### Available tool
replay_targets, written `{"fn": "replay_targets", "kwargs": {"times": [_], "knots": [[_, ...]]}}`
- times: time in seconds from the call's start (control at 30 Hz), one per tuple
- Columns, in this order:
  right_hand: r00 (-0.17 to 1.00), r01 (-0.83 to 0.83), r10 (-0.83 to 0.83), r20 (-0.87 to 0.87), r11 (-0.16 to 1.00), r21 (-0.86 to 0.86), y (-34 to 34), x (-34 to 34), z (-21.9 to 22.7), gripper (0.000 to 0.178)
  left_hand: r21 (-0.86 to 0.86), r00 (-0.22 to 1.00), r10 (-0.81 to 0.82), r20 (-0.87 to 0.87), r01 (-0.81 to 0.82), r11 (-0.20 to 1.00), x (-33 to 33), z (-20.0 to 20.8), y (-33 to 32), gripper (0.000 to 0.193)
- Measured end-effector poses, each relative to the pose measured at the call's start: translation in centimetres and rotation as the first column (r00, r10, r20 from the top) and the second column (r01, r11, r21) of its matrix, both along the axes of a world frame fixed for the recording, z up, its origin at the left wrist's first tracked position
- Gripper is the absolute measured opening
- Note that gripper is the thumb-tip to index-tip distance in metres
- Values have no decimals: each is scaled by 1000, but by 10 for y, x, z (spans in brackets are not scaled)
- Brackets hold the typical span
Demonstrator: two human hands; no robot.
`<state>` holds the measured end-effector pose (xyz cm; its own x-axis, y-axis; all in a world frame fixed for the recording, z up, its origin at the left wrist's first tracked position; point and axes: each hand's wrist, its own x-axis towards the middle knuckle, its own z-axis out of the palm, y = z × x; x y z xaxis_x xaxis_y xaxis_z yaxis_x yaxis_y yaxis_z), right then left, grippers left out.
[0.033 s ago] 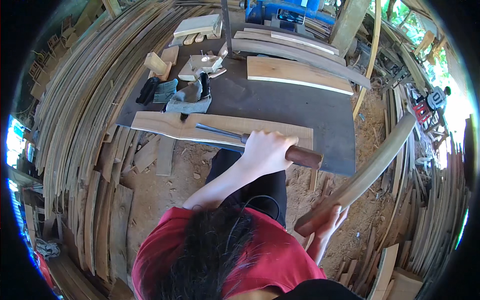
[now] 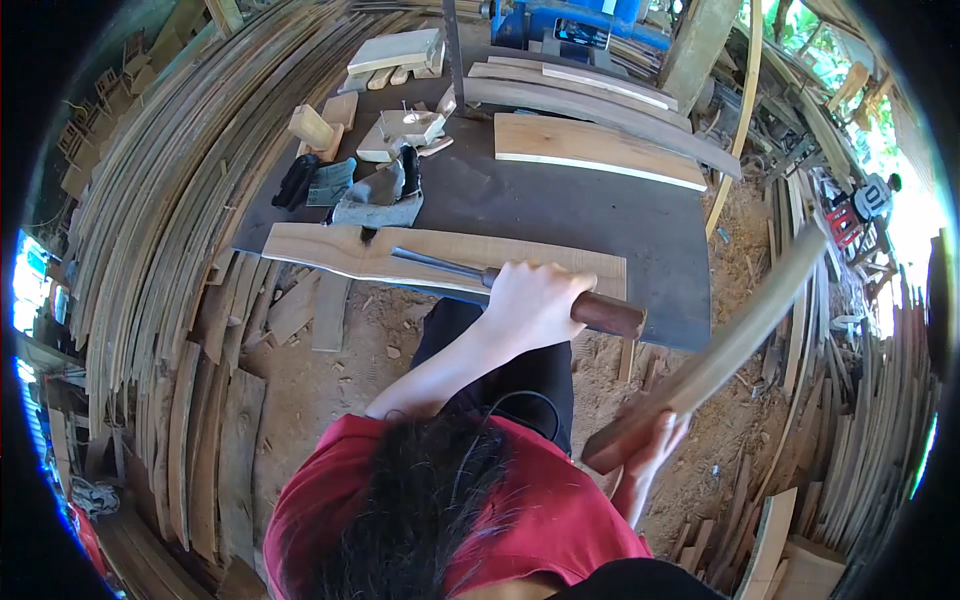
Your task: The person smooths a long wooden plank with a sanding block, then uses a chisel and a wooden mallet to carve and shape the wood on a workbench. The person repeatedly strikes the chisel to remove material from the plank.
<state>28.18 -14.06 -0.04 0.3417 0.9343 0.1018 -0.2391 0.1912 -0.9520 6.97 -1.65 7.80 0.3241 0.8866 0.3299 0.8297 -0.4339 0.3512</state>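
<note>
My left hand (image 2: pixel 535 308) is wrapped round the brown wooden handle of a chisel (image 2: pixel 440 265). The metal blade points left over a light wooden board (image 2: pixel 480 248) lying along the bench's near edge. Whether the tip touches the wood, I cannot tell. Off to the right, my right hand (image 2: pixel 655 447) grips the lower end of a long, thick wooden stick (image 2: pixel 715 360), raised at a slant with its far end up and to the right. A blue-grey cloth-like piece (image 2: pixel 378 200) with a black part lies just beyond the board.
A dark bench top (image 2: pixel 590 215) spans the middle. On it are a wide plank (image 2: pixel 600 150), long strips (image 2: pixel 590 105) behind that, and small wood blocks (image 2: pixel 400 130). Stacked timber (image 2: pixel 160 200) lines the left side. A person (image 2: pixel 873 195) is far off at the right.
The stick and my right hand have shifted slightly left, and the stick looks blurred. My left hand and the chisel stay in place.
</note>
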Motion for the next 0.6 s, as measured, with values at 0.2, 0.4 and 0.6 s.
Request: {"fn": "replay_targets", "kwargs": {"times": [0.2, 0.4, 0.6], "knots": [[902, -165, 210, 378, 975, -147, -2, -6, -4, 54, 36, 999, 35, 7, -36, 999, -19, -3, 6, 18], [999, 9, -10, 42, 1000, 20, 7, -23, 9, 59, 26, 999, 38, -1, -38, 999, -24, -6, 4, 18], [885, -180, 217, 413, 975, -127, 7, -20, 1, 54, 10, 998, 61, -23, -61, 998, -34, -5, 5, 18]]}}
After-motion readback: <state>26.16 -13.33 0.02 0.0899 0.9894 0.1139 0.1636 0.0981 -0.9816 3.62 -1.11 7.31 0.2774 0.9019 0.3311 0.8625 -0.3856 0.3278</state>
